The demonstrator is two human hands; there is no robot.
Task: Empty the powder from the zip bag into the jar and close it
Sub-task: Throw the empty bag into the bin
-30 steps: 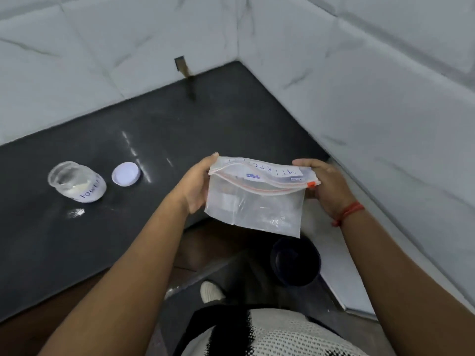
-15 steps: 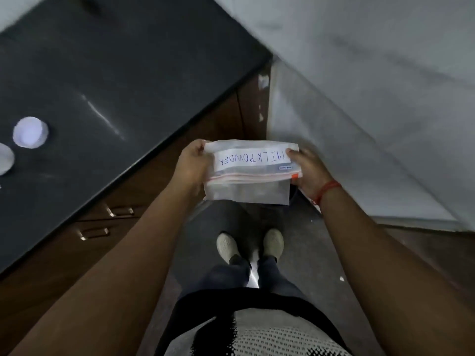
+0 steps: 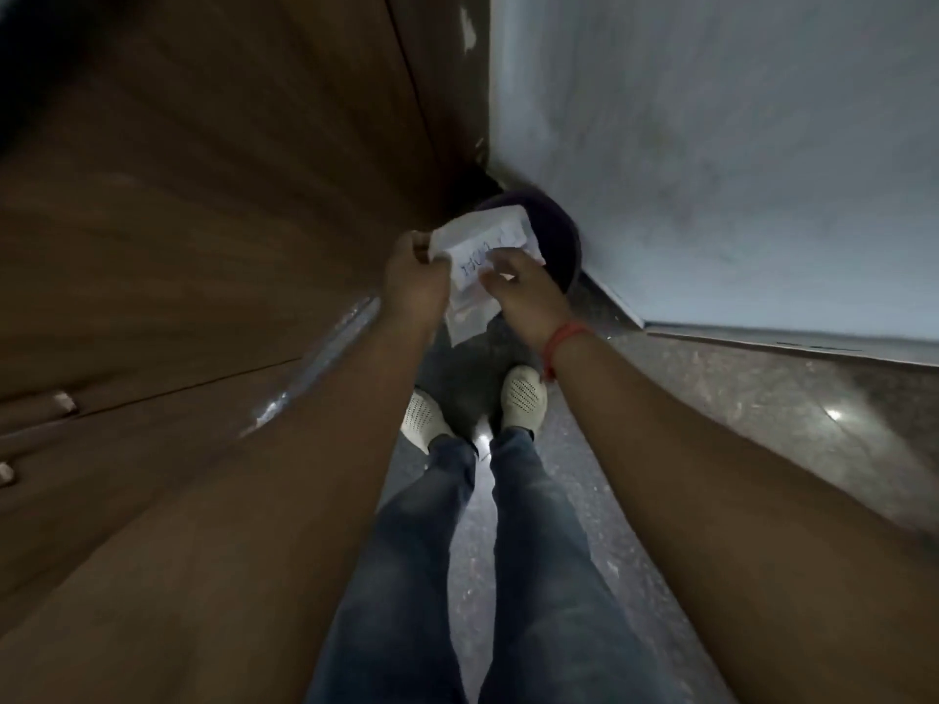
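The clear zip bag [image 3: 482, 246], with blue handwriting on its white label, is crumpled and folded between both hands, low down over the floor. My left hand [image 3: 414, 282] grips its left side. Its right side is pinched by my right hand [image 3: 523, 292], which wears a red thread at the wrist. The bag hangs just in front of a dark round bin [image 3: 556, 231]. The jar and its lid are out of view.
Brown wooden cabinet fronts [image 3: 203, 221] fill the left. A pale tiled wall [image 3: 711, 144] rises on the right. The dark bin stands in the corner between them. My legs and white shoes [image 3: 523, 398] stand on the speckled floor [image 3: 737, 398] below.
The view has tipped down from the counter to the floor. The jar and lid have left the frame. Both hands have lowered the bag toward the dark bin and crumpled it.
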